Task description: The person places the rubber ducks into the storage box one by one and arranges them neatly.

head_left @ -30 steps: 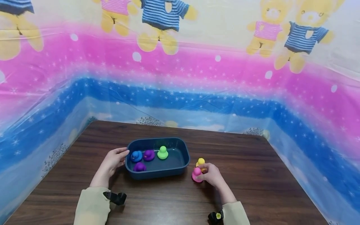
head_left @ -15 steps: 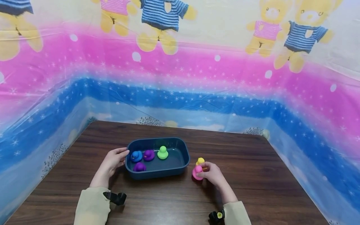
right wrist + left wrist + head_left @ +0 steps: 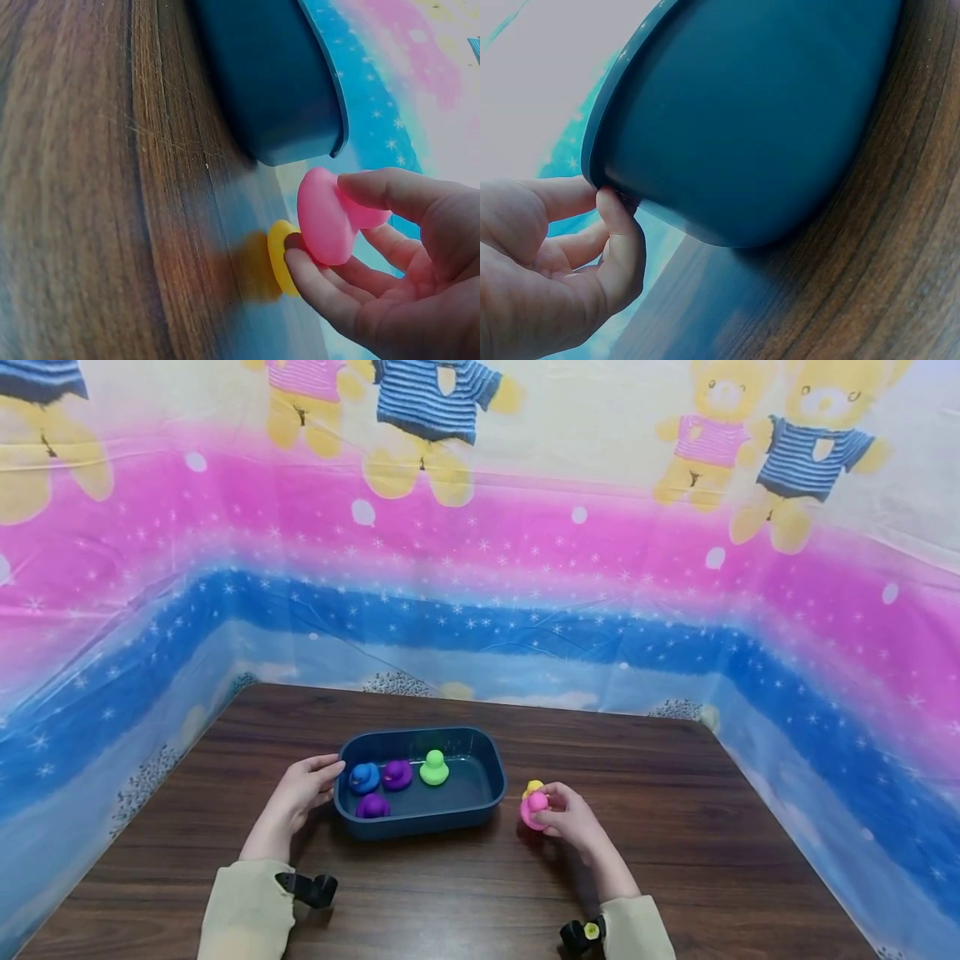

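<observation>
My left hand [image 3: 300,789] pinches the left end of a dark blue plastic tub [image 3: 423,825], thumb and finger at its rim in the left wrist view. To the right of the tub, my right hand [image 3: 576,820] holds a pink toy duck [image 3: 322,221] between thumb and fingers. That duck is raised off the table and tilted in the right wrist view. Just behind it a yellow toy duck [image 3: 277,256] stands on the table, partly hidden by the pink one and by my fingers. Inside the tub are a blue duck [image 3: 364,778], two purple ducks [image 3: 397,774] and a green duck [image 3: 434,768].
The dark wood-grain table [image 3: 450,893] carries the tub near its middle. A printed curtain [image 3: 480,635] with bears and stars hangs round the back and sides. A black camera mount [image 3: 307,888] sits on each wrist.
My right hand has lifted the pink duck and shifted it slightly up and right, so it now overlaps the yellow duck more. My left hand and the tub have stayed put.
</observation>
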Demonstrator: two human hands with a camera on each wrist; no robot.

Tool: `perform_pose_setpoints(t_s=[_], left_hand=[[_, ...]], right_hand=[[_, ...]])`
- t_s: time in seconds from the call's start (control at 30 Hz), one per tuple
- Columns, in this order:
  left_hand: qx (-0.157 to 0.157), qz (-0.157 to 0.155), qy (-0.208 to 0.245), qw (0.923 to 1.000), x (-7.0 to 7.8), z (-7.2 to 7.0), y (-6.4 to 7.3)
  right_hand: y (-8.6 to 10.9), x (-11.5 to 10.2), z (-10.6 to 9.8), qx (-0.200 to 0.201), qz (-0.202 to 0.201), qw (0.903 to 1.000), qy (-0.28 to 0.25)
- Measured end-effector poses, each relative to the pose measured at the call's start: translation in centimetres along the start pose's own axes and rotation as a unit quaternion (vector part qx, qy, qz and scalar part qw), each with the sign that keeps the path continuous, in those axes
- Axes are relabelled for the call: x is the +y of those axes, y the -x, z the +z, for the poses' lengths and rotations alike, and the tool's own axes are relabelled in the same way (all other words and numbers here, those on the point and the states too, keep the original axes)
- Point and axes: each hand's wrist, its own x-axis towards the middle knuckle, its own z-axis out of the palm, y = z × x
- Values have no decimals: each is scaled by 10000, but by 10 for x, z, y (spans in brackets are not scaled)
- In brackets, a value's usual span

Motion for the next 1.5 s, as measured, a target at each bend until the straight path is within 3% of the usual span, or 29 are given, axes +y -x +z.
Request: perform_pose_setpoints(t_s=[0.53,0.77,0.97,1.17,1.5], left_hand=[[35,32,-23,10000,0,1,0],[33,41,13,10000,1,0,2],[48,51,48,10000,1,0,2],[50,41,-6,10000,1,0,1],[52,31,2,10000,-2,-1,-1]], right_hand=[[-5,-5,-4,-71,-106,9990,-418],[-10,-19,-6,-35,-60,9990,-436],[-20,-37,-3,-167,-323,9985,-400],[-31,-63,9,-392,-536,9978,-81],[-46,-93,50,-886,-651,9939,5]])
